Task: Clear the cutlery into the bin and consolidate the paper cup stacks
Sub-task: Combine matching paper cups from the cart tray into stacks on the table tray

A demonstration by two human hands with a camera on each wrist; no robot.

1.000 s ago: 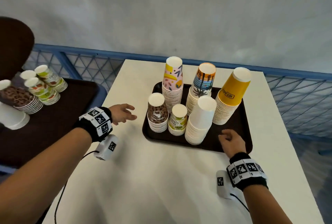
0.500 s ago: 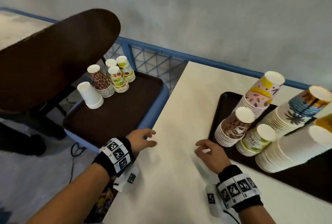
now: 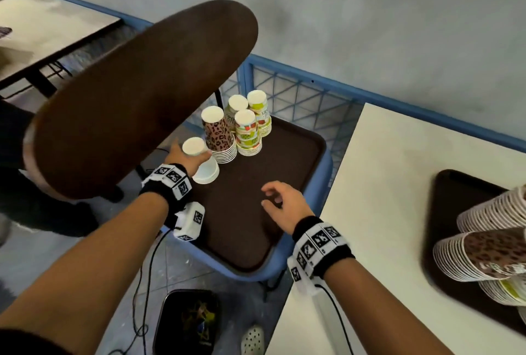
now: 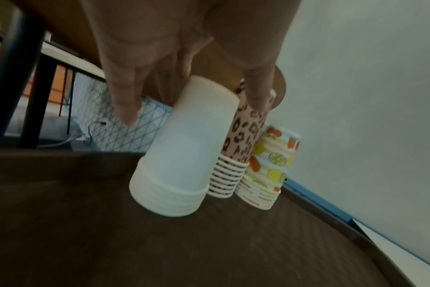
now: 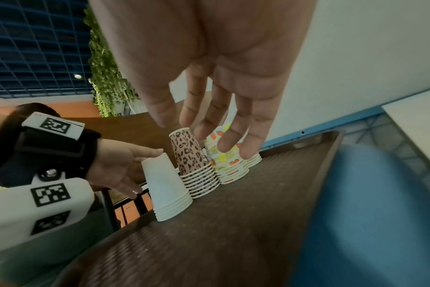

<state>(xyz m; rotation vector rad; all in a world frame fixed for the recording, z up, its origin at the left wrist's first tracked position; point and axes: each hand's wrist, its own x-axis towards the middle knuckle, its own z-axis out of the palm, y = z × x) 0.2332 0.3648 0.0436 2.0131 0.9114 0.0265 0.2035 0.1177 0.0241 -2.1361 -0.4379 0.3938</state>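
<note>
Standing on the brown tray point(image 3: 244, 238), the white cup stack point(image 3: 204, 167) sits just beside the leopard-print stack point(image 3: 219, 138), rims down, bases up, long axis near vertical. The left hand point(image 3: 182, 157) is nearer: it lies at the stack's left, fingers spread about its top, not closed on it. The right hand point(image 3: 284, 206) hovers to the right, well apart, fingers relaxed and empty.

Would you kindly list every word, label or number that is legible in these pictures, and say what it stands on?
No text can be read for certain.
Dark lettering on the rearmost fruit-print cup stack: too blurred to read.
Lettering on the partly hidden cup stack behind the leopard-print cup stack: also too blurred.
Squares on the wristbands: coded markers, not words.
</note>
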